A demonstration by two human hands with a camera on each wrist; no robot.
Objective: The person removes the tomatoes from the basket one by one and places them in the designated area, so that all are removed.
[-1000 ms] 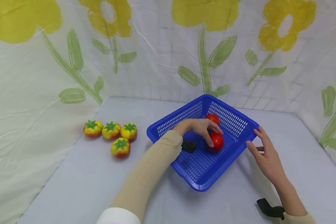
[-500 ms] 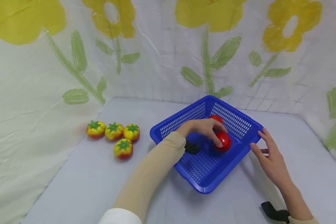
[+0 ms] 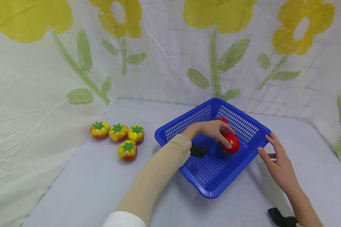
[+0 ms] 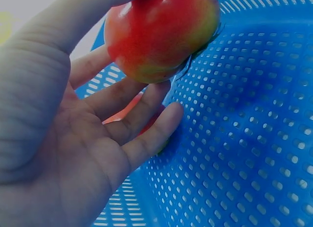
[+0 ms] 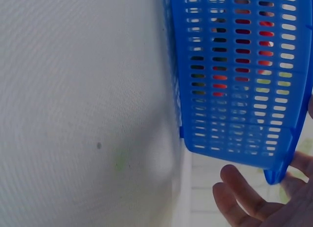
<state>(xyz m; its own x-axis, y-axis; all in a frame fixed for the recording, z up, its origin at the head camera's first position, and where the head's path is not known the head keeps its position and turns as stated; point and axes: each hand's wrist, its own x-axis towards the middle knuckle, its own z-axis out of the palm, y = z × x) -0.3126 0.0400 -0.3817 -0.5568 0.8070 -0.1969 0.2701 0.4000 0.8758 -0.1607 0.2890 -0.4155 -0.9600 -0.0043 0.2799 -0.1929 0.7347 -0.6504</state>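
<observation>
Inside the blue plastic basket (image 3: pixel 207 167), my left hand (image 3: pixel 213 129) holds a tomato (image 3: pixel 231 144) between thumb and fingers. Seen from the left wrist, the tomato (image 4: pixel 164 36) is red with yellow patches, and its green sepals face the perforated floor. Beneath the fingers (image 4: pixel 100 97) shows part of a second red tomato (image 4: pixel 128 109), mostly covered by the hand. In the head view this second tomato (image 3: pixel 223 120) sits by the back wall. My right hand (image 3: pixel 281 167) grips the basket's right corner, thumb on the near side and fingers round the rim.
Several yellow-red tomatoes with green star-shaped tops, one of them the front tomato (image 3: pixel 127 150), stand left of the basket on the pale table (image 3: pixel 102 195). A white curtain (image 3: pixel 159 72) printed with yellow flowers hangs behind. Black wrist mounts (image 3: pixel 281 217) stick out from the arms.
My left hand has shifted the tomato slightly right inside the basket, covering more of the second one. The right hand keeps its grip on the corner. The whole head view has drifted a little.
</observation>
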